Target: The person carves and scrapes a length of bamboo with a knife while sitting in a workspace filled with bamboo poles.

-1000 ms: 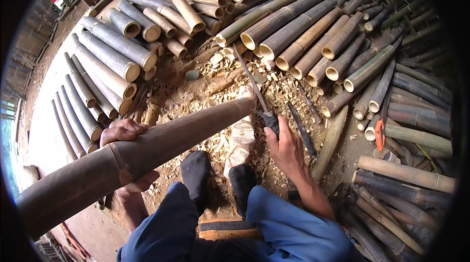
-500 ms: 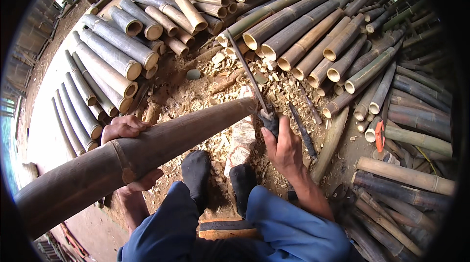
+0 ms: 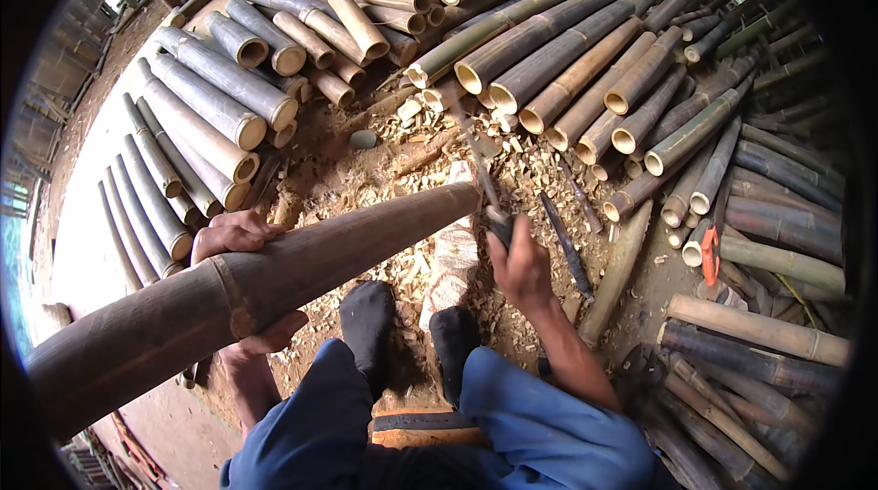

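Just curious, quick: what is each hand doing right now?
Left hand: closed around the bamboo pole.
Right hand: closed on the machete handle.

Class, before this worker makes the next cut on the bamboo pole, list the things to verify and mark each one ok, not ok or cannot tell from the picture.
1. Left hand grips the big bamboo pole around a node: ok.
2. Right hand closed on the handle of the long knife: ok.
3. Far end of the pole rests on the chopping block: cannot tell, its tip hides the contact.
4. Left hand well back from the blade: ok.
5. Feet away from the cutting spot: not ok, they sit right beside the block.
6. Blade edge sharp: cannot tell.
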The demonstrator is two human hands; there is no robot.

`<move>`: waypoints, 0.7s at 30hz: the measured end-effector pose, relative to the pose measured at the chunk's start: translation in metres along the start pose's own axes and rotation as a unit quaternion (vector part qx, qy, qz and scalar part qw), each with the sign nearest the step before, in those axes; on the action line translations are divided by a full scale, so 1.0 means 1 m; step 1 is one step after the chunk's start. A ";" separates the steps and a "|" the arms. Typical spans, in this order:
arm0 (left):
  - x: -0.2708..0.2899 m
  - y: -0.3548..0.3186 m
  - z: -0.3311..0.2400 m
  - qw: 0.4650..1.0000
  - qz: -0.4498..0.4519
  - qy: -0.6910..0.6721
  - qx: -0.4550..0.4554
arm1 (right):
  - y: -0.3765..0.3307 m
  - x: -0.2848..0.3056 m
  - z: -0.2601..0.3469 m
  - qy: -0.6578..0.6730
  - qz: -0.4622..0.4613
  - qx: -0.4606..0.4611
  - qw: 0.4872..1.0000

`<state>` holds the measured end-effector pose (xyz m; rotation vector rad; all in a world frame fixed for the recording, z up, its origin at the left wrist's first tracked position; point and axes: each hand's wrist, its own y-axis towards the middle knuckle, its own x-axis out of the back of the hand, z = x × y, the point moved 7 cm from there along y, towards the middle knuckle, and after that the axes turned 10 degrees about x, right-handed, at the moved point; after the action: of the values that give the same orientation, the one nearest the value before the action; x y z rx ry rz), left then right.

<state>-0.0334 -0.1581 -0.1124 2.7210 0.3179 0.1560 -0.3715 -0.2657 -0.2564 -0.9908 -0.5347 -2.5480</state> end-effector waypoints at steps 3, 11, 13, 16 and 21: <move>0.008 -0.004 0.004 1.000 0.013 -0.001 0.014 | -0.005 -0.020 -0.047 -0.112 0.144 -0.150 0.972; 0.012 0.001 -0.002 1.000 -0.007 0.027 0.011 | 0.019 0.029 0.056 -0.008 -0.014 0.064 0.998; 0.007 0.003 0.000 1.000 0.008 0.016 0.001 | 0.014 0.009 0.019 -0.036 0.052 -0.012 0.998; 0.004 0.007 0.000 1.000 0.006 -0.026 0.015 | 0.021 -0.004 -0.012 -0.118 0.142 -0.086 0.979; 0.009 0.004 0.002 0.999 0.023 -0.015 0.023 | 0.030 0.032 0.045 -0.054 0.068 0.009 0.996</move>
<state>-0.0234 -0.1602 -0.1118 2.7751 0.2537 0.1232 -0.3549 -0.2767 -0.1964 -1.1236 -0.5011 -2.3767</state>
